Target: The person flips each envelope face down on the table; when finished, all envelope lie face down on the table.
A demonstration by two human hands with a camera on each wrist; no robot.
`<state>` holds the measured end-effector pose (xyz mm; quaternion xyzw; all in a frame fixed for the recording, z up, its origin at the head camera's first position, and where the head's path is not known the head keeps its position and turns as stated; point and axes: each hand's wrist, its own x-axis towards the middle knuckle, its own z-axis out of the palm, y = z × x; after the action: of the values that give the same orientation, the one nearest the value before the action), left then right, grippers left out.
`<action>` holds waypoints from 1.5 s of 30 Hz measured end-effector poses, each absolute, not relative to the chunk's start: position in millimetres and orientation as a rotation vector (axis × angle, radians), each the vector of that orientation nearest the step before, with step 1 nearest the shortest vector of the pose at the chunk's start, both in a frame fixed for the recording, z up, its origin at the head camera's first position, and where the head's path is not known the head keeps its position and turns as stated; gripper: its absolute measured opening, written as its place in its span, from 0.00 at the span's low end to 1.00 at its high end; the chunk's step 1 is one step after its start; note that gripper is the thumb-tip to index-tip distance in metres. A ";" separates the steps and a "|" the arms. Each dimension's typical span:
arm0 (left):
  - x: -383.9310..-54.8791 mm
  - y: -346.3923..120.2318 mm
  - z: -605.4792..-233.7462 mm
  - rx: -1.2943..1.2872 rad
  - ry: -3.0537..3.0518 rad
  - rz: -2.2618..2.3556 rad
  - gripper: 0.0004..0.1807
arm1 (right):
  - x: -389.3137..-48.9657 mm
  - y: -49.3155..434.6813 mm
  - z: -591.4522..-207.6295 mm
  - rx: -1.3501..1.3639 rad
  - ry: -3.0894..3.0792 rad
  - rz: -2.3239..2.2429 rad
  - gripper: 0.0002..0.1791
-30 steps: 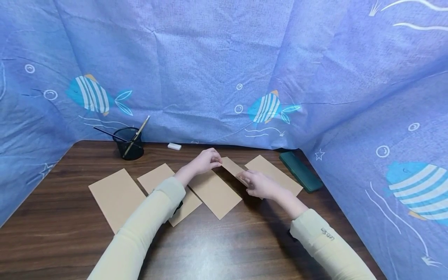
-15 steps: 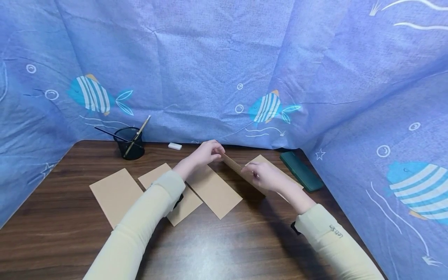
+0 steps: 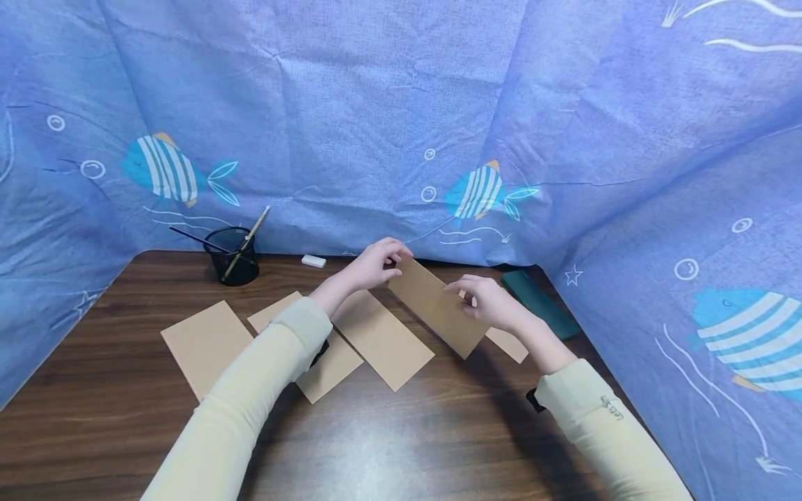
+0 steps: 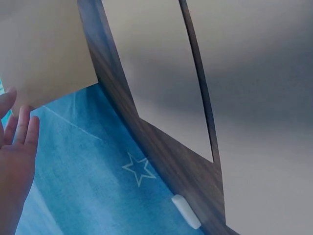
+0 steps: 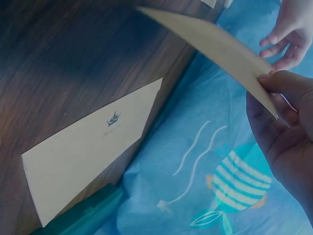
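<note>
A thin tan rectangular card (image 3: 435, 306) is held up, tilted, above the table. My left hand (image 3: 376, 266) pinches its far left corner between thumb and fingers. The right hand (image 3: 491, 304) grips the upper long edge; in the right wrist view the thumb and fingers of my right hand (image 5: 288, 122) are curled on the card (image 5: 215, 41). Beneath and behind the right hand lies another tan card (image 3: 509, 344), mostly hidden in the head view. In the right wrist view this lying card (image 5: 83, 152) bears a small dark crown print.
Several tan cards lie to the left, including the middle card (image 3: 388, 341) and the leftmost card (image 3: 209, 348). A black mesh pen cup (image 3: 233, 261) holds pencils. Near the back edge sits a white eraser (image 3: 313, 261). A dark green case (image 3: 539, 303) lies at the right.
The card has risen off the table and tilted, so its broad face now shows toward the head camera. Both hands have moved up with it, the right hand also slightly rightward.
</note>
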<state>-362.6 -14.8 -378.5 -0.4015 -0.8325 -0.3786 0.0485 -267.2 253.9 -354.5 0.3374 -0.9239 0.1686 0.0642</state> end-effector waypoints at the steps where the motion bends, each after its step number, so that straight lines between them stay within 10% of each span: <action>1: -362.2 -13.6 -379.0 -1.235 -2.541 -1.151 0.22 | -268.7 256.0 -354.4 1.010 -2.800 0.538 0.23; 45: -334.4 -8.9 -439.7 -1.539 -2.851 -0.607 0.35 | -295.1 293.2 -428.1 0.821 -3.079 0.795 0.29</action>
<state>-334.4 -8.9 -439.7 -0.4654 -0.8623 -0.1837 -0.0775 -295.1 293.2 -428.1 0.2492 -0.9352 0.2414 -0.0714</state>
